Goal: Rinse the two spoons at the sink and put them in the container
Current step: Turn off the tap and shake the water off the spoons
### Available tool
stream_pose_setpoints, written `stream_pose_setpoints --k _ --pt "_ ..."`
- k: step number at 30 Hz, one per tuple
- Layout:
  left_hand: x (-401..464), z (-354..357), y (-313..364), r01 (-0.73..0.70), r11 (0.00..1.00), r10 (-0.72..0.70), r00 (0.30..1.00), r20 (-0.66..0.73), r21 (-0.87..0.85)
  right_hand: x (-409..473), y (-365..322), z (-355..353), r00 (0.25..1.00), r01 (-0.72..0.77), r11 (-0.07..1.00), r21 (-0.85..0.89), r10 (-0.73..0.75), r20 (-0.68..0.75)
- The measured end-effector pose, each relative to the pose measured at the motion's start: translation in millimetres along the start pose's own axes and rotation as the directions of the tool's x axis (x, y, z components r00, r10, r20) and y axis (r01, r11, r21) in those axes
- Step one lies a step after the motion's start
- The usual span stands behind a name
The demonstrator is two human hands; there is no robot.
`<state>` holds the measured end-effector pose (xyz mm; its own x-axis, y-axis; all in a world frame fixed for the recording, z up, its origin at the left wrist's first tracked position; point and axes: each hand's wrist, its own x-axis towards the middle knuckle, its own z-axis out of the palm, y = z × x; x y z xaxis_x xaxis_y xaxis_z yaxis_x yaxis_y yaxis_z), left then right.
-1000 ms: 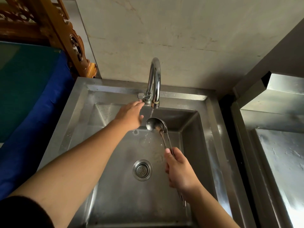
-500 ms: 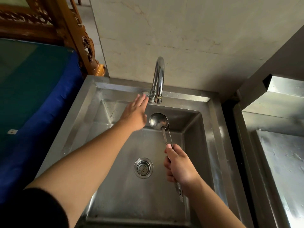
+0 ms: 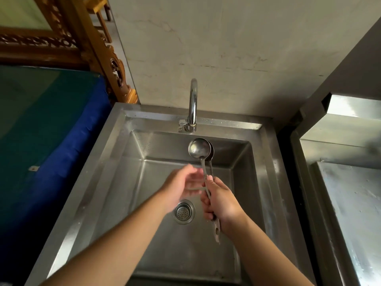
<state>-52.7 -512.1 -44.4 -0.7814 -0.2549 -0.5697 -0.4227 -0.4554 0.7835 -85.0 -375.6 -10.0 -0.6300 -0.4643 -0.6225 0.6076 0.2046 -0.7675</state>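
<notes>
Steel sink (image 3: 115,162) by wall | right hand (image 3: 221,201) grips two spoons (image 3: 201,150) together under dry tap (image 3: 192,104), so drips fall inside | left hand (image 3: 181,184) half-open beside handles, blurry

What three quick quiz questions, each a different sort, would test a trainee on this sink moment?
1. True or false: the right hand grips the handles of the two long-handled steel spoons.
2. Multiple choice: the round perforated drain strainer lies (A) below the left hand, on the basin floor; (B) on the sink rim; (C) under the blue cloth.
3. Fill in: the spoon bowls sit just below the curved chrome ____.

Key: 1 true; 2 A; 3 faucet. No water stream is visible.
</notes>
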Motion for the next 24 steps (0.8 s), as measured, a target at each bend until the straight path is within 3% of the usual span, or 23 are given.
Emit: stream_pose_setpoints --k 3,8,11,13,16,19,24 --pt "-25.5 7.7 -17.1 -0.050 0.997 0.053 0.998 -0.046 0.060 -2.4 8.9 5.8 1.000 0.013 0.997 -0.074 -0.012 0.013" --pt "-48.4 -0.8 -21.9 0.018 0.998 -0.028 0.982 -0.188 -0.057 -18.1 19.8 10.7 1.000 0.024 0.971 -0.238 -0.028 -0.013" --pt "-59.1 -14.1 -11.0 0.021 0.995 -0.042 0.974 -0.220 -0.098 -25.6 19.5 4.6 0.992 0.027 0.942 -0.334 -0.067 -0.109" --pt "-63.8 -27.4 -0.7 0.017 1.000 -0.019 0.966 -0.259 -0.008 -29.6 15.0 -5.9 0.973 0.072 0.851 -0.520 -0.174 -0.149" --pt "-73.0 -49.5 22.6 0.011 0.976 0.056 0.952 -0.302 0.217 -43.1 -0.6 -22.0 0.917 0.123 0.614 -0.780 -0.370 -0.147" --pt "-90.8 -66.2 58.4 -0.024 0.832 0.215 0.935 -0.281 0.555 -65.3 -26.0 -26.6 0.862 0.113 0.426 -0.898 -0.492 -0.125" --pt "-148.1 -75.9 135.3 -0.071 0.342 0.488 0.866 -0.113 0.937 -125.6 -81.0 -6.3 0.693 0.133 0.145 -0.980 -0.721 -0.012"
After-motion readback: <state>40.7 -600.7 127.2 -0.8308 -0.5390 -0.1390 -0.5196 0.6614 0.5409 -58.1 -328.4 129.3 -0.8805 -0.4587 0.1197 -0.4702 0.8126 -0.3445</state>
